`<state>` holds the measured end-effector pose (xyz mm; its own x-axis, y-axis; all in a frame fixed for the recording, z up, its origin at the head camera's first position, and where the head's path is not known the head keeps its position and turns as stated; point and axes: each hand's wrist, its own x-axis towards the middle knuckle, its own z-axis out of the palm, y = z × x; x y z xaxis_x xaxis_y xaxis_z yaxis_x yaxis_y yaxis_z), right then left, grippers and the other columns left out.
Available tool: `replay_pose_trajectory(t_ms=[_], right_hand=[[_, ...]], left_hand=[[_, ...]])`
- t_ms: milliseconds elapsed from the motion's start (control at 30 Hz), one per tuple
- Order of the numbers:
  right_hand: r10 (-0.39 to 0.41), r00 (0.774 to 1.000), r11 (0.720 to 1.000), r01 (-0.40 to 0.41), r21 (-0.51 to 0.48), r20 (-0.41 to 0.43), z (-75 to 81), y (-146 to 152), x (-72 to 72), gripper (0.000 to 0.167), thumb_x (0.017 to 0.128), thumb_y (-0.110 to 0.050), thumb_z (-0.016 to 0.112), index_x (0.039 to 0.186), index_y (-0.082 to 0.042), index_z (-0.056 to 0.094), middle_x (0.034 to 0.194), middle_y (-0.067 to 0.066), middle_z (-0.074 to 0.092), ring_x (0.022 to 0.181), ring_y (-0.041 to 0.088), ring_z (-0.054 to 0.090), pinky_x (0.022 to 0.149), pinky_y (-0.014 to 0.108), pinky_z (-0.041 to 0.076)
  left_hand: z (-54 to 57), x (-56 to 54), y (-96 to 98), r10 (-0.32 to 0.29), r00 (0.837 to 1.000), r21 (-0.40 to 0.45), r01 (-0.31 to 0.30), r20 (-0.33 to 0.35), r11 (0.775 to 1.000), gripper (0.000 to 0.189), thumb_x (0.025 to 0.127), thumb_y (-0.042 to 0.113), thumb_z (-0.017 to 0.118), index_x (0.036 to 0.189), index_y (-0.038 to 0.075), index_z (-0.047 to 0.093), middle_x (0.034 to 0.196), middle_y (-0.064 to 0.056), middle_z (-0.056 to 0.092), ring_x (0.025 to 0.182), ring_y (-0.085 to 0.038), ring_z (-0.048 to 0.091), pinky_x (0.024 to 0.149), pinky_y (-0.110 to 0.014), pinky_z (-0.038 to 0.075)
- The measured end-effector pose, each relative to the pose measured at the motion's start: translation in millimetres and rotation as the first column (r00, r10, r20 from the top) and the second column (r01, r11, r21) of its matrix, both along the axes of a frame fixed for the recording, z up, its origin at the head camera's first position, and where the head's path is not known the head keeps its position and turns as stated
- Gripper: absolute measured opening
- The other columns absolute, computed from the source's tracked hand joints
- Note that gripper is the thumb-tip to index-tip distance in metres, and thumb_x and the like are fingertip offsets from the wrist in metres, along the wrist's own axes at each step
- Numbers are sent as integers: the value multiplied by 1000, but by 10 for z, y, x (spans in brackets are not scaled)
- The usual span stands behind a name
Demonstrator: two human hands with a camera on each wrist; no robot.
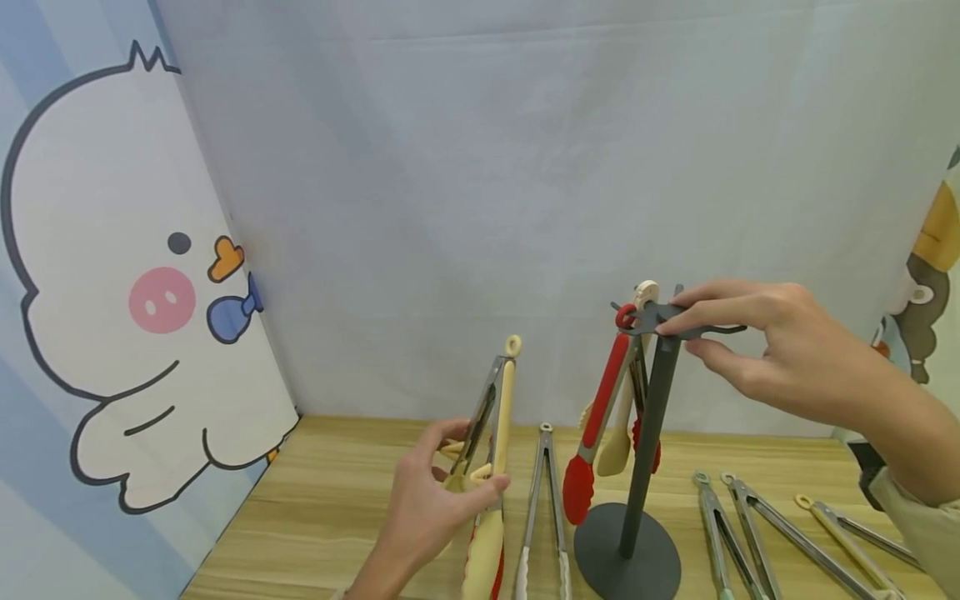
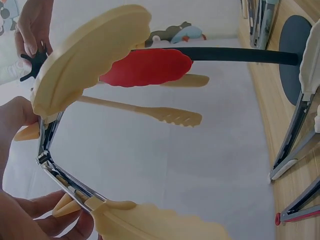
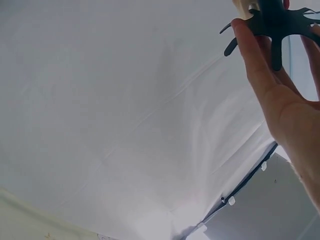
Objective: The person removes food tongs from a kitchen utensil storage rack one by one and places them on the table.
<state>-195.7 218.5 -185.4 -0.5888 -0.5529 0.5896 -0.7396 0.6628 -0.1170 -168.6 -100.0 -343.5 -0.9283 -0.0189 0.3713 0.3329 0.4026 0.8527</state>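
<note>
- One pair of cream tongs (image 1: 502, 442) is held in the air at the lower centre of the frame, ring end up, to the left of the stand and apart from it.
- The tongs are gripped by the left hand (image 1: 427, 496), its grip clamped on them: the thumb is set at one handle tab and the fingers at the other, apparently so that the spread of the two arms can be governed; the scalloped ends are seen well apart in the left wrist view.
- One dark stand (image 1: 649, 442) is placed right of centre; its top is pinched by the right hand (image 1: 772, 354), thumb below and fingers above, probably to keep it steady.
- Several hooks (image 3: 276, 50) are spread around that top; their full number cannot be told, as some are covered.
- Two pairs appear to be hung there, one of red tongs (image 1: 606, 392) and one of pale tongs (image 1: 615, 452), with their ends pointing down, likely from being hung by the upper end.
- Five pairs can be counted on the tabletop (image 1: 330, 517): white-tipped tongs (image 1: 546, 443) at lower centre, red-trimmed tongs (image 2: 300, 215) partly hidden behind the held pair in the head view, and, at lower right, green tongs (image 1: 715, 533), grey tongs (image 1: 742, 504) and yellow tongs (image 1: 847, 543).
- One duck drawing (image 1: 105, 275) is shown at the left of the frame, beside a plain cloth (image 1: 450, 208).
</note>
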Motion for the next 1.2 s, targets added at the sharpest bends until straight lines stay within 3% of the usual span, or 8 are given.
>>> replay_pose_trajectory(t_ms=[300,433,633,833,1200], right_hand=[[1,1000,1000,-1,-8,-5,-7,4,4,35,78,2,71,104,-21,73,116,2,63,101,21,61,73,14,40],[6,1000,1000,-6,-8,-10,-6,5,5,35,78,2,71,104,-21,73,116,2,63,101,20,61,72,14,40],[14,1000,1000,-14,-9,-21,-11,5,7,35,78,3,71,103,-21,73,116,0,63,101,18,60,73,14,40],[18,1000,1000,-18,-9,-24,-15,6,8,35,78,3,70,103,-20,73,116,0,63,100,17,60,73,14,40],[15,1000,1000,-15,-11,-24,-20,2,10,35,78,3,70,103,-20,73,116,0,63,102,20,60,73,14,40]], left_hand=[[-85,-70,-57,70,997,-27,-69,35,997,57,63,32,86,114,24,60,107,1,58,89,-17,52,67,-30,45],[-139,-104,-88,73,997,-34,-72,39,997,57,64,34,85,114,21,60,108,0,58,92,-17,51,69,-32,45],[-210,-138,-126,80,994,-5,-80,75,997,56,64,32,86,113,21,60,105,-4,58,83,-22,53,63,-33,47],[-264,-170,-158,130,989,-35,-128,69,991,57,63,38,86,112,20,61,104,-2,60,95,-22,54,75,-38,45],[-381,-249,-229,183,978,-66,-177,101,982,60,65,41,84,115,17,60,108,-3,59,100,-25,54,83,-51,46]])
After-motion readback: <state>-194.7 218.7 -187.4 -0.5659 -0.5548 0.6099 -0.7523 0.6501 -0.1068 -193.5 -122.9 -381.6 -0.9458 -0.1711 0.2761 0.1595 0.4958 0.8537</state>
